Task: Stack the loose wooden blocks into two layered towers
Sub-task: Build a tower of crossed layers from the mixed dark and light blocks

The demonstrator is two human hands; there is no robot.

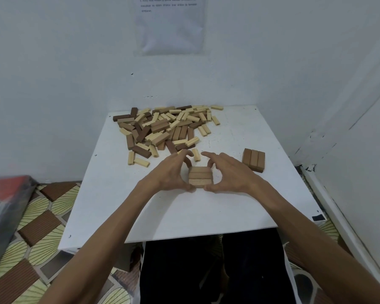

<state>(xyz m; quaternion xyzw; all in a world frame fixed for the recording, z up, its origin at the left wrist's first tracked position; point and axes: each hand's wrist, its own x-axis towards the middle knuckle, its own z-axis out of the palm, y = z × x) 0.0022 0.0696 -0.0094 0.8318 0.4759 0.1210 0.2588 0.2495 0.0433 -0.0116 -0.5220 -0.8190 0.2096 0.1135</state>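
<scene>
Head | left hand [171, 172], right hand [228, 174] hold block layer [200, 178] | on table [184, 216]

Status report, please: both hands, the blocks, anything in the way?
Left hand and right hand both grip three-block layer. Second layer lies to the right, apart. Pile behind; one loose block just past the fingertips.

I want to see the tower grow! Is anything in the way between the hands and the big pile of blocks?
Nothing blocks them. The left hand and right hand cup the three-block layer. Past their fingertips lies one pale block, then bare table up to the pile.
</scene>
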